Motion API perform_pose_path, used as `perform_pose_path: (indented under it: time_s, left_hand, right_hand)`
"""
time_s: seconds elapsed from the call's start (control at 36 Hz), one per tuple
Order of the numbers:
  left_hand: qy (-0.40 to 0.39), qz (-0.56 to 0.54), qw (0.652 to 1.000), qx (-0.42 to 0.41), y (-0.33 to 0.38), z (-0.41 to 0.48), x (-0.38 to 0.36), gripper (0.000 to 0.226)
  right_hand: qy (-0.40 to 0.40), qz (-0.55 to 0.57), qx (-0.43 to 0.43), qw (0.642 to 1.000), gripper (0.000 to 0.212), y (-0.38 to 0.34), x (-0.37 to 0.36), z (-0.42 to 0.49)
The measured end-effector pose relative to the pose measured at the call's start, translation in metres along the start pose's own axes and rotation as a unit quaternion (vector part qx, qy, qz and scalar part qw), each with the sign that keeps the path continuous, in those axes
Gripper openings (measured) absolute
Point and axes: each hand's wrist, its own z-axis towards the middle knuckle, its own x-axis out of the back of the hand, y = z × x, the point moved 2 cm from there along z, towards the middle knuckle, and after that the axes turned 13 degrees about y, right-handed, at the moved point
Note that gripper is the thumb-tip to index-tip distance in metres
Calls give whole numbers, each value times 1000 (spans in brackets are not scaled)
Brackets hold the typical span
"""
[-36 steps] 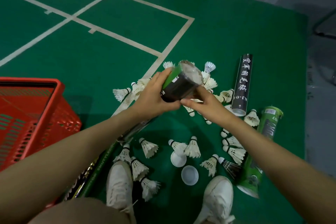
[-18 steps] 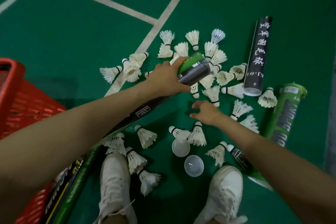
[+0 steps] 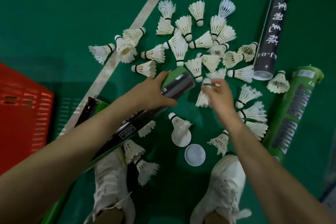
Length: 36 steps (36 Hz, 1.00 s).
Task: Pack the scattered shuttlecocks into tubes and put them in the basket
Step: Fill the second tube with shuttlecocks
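- Head view: tube gripped by curled fingers of left hand just behind its open mouth; long axis from lower left to upper right, mouth toward right hand.
- Just beside that mouth, not yet inside: shuttlecock, blurred, pinched in right fingertips; right hand nearer.
- Far left: basket; loose shuttlecocks strewn beyond.

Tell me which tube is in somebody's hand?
The black-and-green tube, gripped by the left hand. The black tube with white writing and the green tube just lie on the floor.
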Motion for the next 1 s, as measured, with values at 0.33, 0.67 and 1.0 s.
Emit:
perform_pose_path:
  time_s: [0.33, 0.67, 1.0]
  left_hand:
    - [17, -45, 999, -4, -15, -38, -9, 102]
    - [31, -42, 998, 31, -38, -59, -5, 101]
    - [171, -60, 967, 178, -132, -90, 29, 103]
  right_hand:
    - [-181, -139, 36, 973, 52, -46, -8, 13]
    - [-227, 15, 12, 974, 63, -49, -90, -35]
    - [-285, -260, 177, 906, 24, -13, -143, -54]
